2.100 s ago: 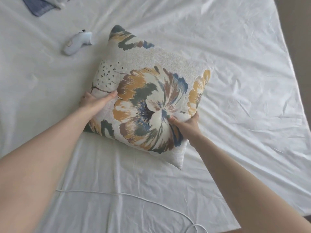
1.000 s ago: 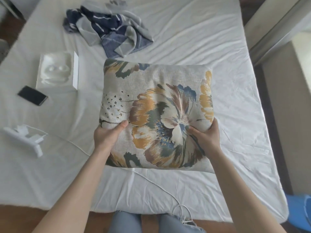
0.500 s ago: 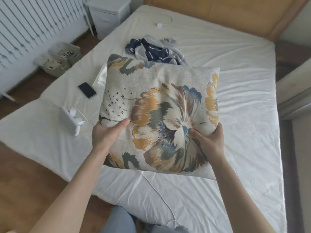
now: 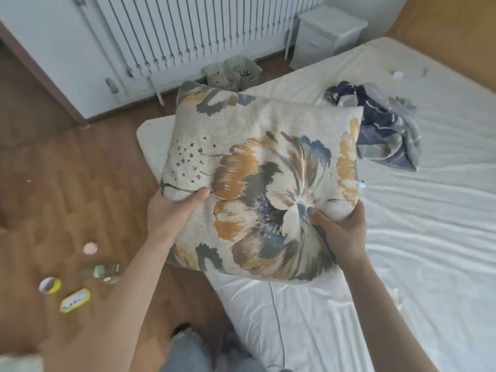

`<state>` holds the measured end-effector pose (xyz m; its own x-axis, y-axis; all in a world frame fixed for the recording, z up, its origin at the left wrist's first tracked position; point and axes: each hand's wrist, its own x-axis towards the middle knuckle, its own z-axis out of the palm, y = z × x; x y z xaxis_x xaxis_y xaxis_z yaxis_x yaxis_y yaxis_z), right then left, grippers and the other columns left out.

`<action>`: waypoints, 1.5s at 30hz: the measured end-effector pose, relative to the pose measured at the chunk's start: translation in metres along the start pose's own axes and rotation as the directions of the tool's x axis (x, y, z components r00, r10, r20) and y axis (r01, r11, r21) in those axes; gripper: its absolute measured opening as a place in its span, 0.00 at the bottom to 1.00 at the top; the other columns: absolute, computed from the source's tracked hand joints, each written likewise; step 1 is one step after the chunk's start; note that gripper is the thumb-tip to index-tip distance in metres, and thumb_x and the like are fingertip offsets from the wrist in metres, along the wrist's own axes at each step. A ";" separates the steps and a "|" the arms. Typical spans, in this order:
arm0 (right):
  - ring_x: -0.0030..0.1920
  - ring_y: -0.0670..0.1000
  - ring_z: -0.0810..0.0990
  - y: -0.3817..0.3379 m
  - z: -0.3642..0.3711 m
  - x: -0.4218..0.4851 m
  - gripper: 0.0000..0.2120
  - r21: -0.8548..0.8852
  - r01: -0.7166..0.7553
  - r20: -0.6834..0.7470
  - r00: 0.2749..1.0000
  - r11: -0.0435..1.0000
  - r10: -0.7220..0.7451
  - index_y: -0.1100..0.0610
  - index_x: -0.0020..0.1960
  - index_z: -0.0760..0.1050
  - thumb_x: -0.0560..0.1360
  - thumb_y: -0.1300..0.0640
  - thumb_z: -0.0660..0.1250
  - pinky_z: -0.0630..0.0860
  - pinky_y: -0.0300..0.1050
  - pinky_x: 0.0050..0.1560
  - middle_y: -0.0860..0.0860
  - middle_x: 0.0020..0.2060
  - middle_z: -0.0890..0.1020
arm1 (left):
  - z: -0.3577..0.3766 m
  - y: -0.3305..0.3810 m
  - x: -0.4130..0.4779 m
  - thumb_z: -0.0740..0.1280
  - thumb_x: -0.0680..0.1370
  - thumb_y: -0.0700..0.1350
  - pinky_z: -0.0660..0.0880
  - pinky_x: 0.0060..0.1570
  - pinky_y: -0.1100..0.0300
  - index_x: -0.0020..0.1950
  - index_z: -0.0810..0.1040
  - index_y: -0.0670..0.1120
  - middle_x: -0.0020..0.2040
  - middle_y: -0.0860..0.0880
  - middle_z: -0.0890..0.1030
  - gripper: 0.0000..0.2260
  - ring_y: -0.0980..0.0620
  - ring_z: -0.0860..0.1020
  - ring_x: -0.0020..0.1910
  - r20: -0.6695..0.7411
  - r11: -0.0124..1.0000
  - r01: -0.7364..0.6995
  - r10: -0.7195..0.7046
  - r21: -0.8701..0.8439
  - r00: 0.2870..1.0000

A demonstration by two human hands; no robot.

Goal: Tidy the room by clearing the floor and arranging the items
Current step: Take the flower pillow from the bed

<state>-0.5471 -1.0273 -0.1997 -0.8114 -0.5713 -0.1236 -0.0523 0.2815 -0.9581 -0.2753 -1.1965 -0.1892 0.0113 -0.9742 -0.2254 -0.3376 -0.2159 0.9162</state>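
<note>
**Desk:** What does the shot show?

**Field:** A person holds a floral cushion [image 4: 263, 183] in both hands, clear of the bed [image 4: 429, 237], above its near left corner. The left hand [image 4: 171, 216] grips the cushion's left edge, thumb on the front and fingers hidden behind. The right hand [image 4: 341, 232] grips the lower right edge the same way, thumb pressed into the flower print.

**Desk:** What has changed?

**Field:** Two seconds ago the cushion sat low over the sheet, in the same two-handed grip. It has since come up and tilted towards the camera. The view has swung left, off the bed and onto the floor [image 4: 67, 170] and the radiator [image 4: 201, 30] on the far wall.

**Desk:** And for the tidy-up?

**Field:** The cushion looks to be mid-carry, with no resting place settled yet. The head of the bed, far right, seems a likely spot. Much remains to be done. Small items [image 4: 75, 299] lie scattered on the floor at near left, too blurred to name. A crumpled blue cloth [image 4: 386, 130] sits on the bed just beyond the cushion's far right corner. A white cable [image 4: 276, 318] trails over the bed's near edge. Two baskets [image 4: 233, 73] stand under the radiator, near a nightstand [image 4: 327, 33].
</note>
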 end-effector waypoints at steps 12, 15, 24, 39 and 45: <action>0.42 0.34 0.79 -0.044 0.114 -0.048 0.32 -0.017 0.144 0.388 0.913 0.989 -0.126 0.51 0.61 0.71 0.62 0.57 0.82 0.73 0.26 0.33 0.42 0.49 0.80 | -0.145 -0.046 -0.061 0.76 0.55 0.67 0.71 0.41 0.64 0.39 0.74 0.72 0.35 0.70 0.76 0.18 0.63 0.75 0.42 -0.418 0.995 0.076 -0.095 -0.063 0.903; 0.45 0.35 0.79 -0.049 0.137 -0.087 0.32 -0.017 0.191 0.483 0.861 0.981 -0.159 0.48 0.61 0.71 0.62 0.56 0.81 0.74 0.28 0.36 0.40 0.49 0.79 | -0.190 -0.070 -0.094 0.76 0.52 0.70 0.71 0.40 0.62 0.40 0.73 0.65 0.38 0.69 0.74 0.23 0.62 0.75 0.41 -0.505 0.981 0.135 -0.189 -0.143 0.842; 0.43 0.30 0.76 -0.037 0.158 -0.229 0.34 0.010 0.282 0.664 0.716 0.959 -0.217 0.45 0.62 0.69 0.61 0.55 0.82 0.72 0.25 0.34 0.35 0.48 0.77 | -0.293 -0.147 -0.234 0.74 0.44 0.74 0.68 0.31 0.67 0.40 0.75 0.64 0.35 0.67 0.76 0.29 0.67 0.74 0.38 -0.665 0.934 0.186 -0.348 -0.304 0.661; 0.52 0.40 0.77 -0.008 0.122 -0.493 0.38 0.159 0.369 0.914 0.294 0.916 -0.278 0.48 0.65 0.68 0.61 0.53 0.82 0.74 0.38 0.48 0.40 0.55 0.77 | -0.396 -0.239 -0.556 0.75 0.50 0.72 0.72 0.38 0.66 0.46 0.74 0.64 0.39 0.69 0.77 0.29 0.68 0.75 0.40 -0.859 0.908 0.150 -0.420 -0.392 0.294; 0.56 0.46 0.77 0.003 0.110 -0.586 0.40 0.243 0.373 0.949 0.098 0.895 -0.299 0.48 0.68 0.67 0.61 0.53 0.82 0.74 0.41 0.52 0.42 0.58 0.77 | -0.411 -0.259 -0.665 0.77 0.51 0.70 0.71 0.36 0.68 0.45 0.76 0.60 0.37 0.68 0.79 0.28 0.69 0.76 0.39 -0.886 0.893 0.092 -0.449 -0.440 0.116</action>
<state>-0.0076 -0.7770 -0.1587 0.4884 -0.8721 0.0291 -0.2083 -0.1489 -0.9667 0.1909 -0.5201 -0.1404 0.9869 -0.0739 -0.1437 0.1141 -0.3112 0.9435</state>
